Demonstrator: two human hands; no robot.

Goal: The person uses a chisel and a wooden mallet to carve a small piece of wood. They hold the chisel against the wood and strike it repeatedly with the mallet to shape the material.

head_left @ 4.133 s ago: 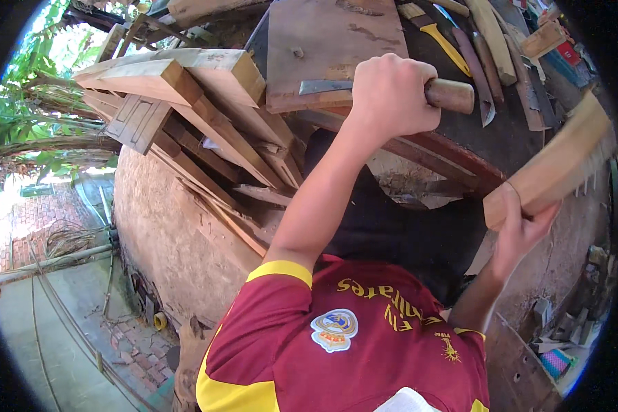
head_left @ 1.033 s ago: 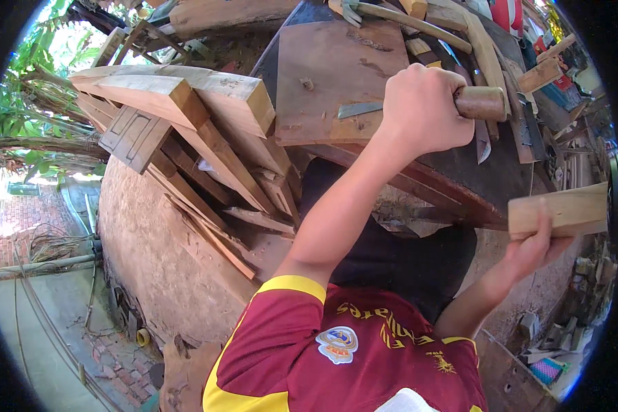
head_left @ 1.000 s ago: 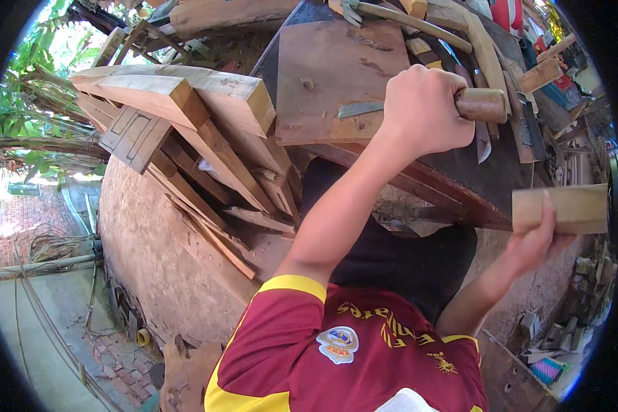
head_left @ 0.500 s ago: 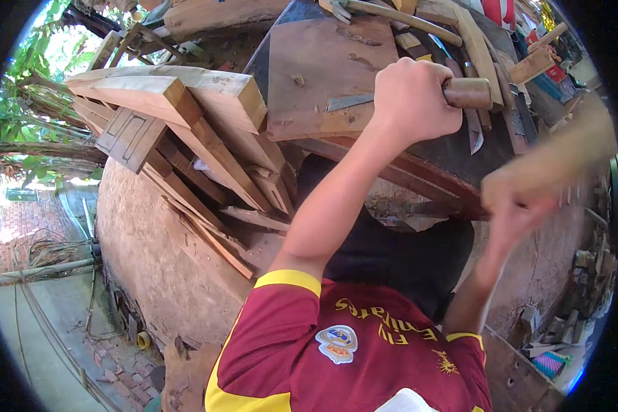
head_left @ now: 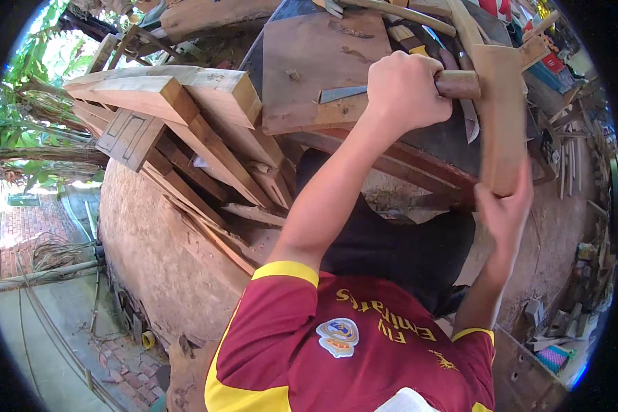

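My left hand [head_left: 405,89] is closed around a chisel, whose wooden handle [head_left: 458,84] sticks out to the right of the fist. Its flat metal blade [head_left: 343,93] points left and lies on a brown wooden board [head_left: 316,62]. My right hand [head_left: 505,209] grips the lower end of a long wooden block [head_left: 499,117], held upright. The block's side is right beside the end of the chisel handle; whether they touch I cannot tell.
A pile of planks and thick beams [head_left: 178,117] leans at the left of the board. More sticks and tools [head_left: 460,27] lie at the back. A rounded earthen mound [head_left: 165,254] lies below, and scraps litter the ground at right [head_left: 563,329].
My right hand has swung the wooden block from level at the lower right up to upright, next to the chisel handle's end. My left hand keeps its hold on the chisel.
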